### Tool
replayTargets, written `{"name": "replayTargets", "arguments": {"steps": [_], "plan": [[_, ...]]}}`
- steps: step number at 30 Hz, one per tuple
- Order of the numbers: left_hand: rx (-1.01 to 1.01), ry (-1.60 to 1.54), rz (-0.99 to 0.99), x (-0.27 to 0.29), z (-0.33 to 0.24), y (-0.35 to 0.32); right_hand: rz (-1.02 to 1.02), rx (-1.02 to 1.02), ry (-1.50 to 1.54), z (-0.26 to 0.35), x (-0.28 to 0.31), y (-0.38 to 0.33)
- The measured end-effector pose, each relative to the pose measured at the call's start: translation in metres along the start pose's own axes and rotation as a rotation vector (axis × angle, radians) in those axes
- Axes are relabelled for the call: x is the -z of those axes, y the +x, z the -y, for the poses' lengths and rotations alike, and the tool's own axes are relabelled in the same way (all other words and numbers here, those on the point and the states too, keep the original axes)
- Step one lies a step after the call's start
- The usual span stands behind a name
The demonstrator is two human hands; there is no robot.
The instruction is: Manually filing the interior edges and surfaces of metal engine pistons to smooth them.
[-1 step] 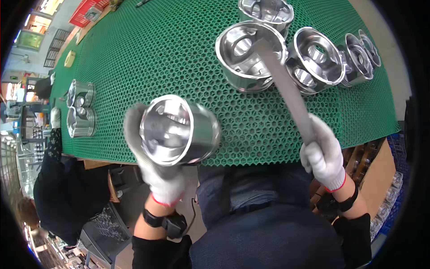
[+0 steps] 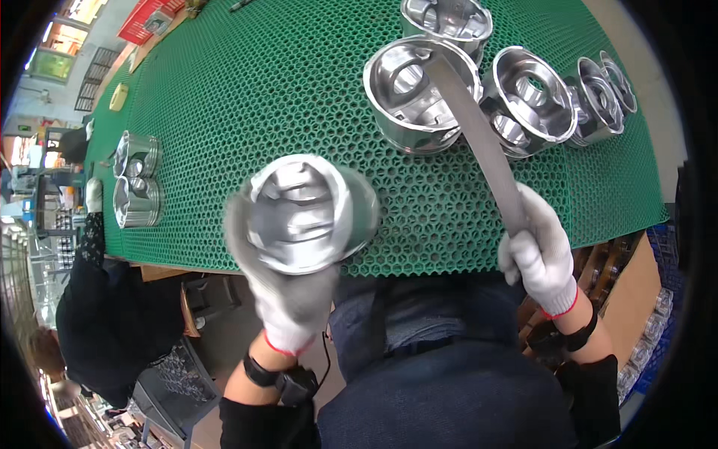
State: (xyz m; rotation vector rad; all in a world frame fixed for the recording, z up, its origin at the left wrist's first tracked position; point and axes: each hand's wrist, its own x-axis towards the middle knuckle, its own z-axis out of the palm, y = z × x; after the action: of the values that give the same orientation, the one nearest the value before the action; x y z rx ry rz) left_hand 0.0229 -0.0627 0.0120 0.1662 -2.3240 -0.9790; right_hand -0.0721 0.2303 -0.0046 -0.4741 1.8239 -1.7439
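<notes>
My left hand (image 2: 288, 303), in a white knit glove, is wrapped round a shiny metal piston (image 2: 299, 217) over the table's near edge. The piston tilts so that its open, hollow end faces me, and motion blurs both it and the fingers. My right hand (image 2: 544, 262), gloved too, grips the lower end of a long flat grey file (image 2: 482, 138). The file slants up and left, its far tip in front of an upright piston (image 2: 415, 123); I cannot tell whether they touch. Another piston (image 2: 527, 105) stands to the right of the blade.
Green perforated matting (image 2: 247, 97) covers the table. More pistons stand at the far right, and a pair (image 2: 137, 202) sits at the left. A red crate (image 2: 146, 21) is at the far left. A person in black (image 2: 112, 322) works on my left. Blue crates (image 2: 662, 262) stand at the right.
My left hand has shifted a little to the right with the piston, which has turned slightly. The right hand and the file have barely moved.
</notes>
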Motion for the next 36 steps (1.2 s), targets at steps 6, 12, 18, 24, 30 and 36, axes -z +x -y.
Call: {"name": "replayTargets", "arguments": {"steps": [6,12,18,24,30,36], "plan": [[0.260,-0.703,0.219,0.010,0.015,-0.018,0.039,0.202,-0.243,-0.012,0.006,-0.004],[0.399,-0.497,0.050,0.021,0.002,-0.021,0.131,0.412,-0.871,-0.002,0.026,-0.047],[0.078,-0.099,0.515,0.012,0.034,0.021,0.182,0.515,-0.940,0.034,-0.018,0.004],[0.164,-0.418,0.758,0.002,0.029,0.055,0.366,0.573,-1.040,0.052,-0.030,0.011],[0.388,-0.591,0.757,0.002,0.026,0.053,0.218,0.645,-1.039,0.039,-0.026,0.039],[0.196,-0.455,0.799,0.001,0.036,0.059,0.480,0.403,-1.190,0.069,-0.011,0.033]]}}
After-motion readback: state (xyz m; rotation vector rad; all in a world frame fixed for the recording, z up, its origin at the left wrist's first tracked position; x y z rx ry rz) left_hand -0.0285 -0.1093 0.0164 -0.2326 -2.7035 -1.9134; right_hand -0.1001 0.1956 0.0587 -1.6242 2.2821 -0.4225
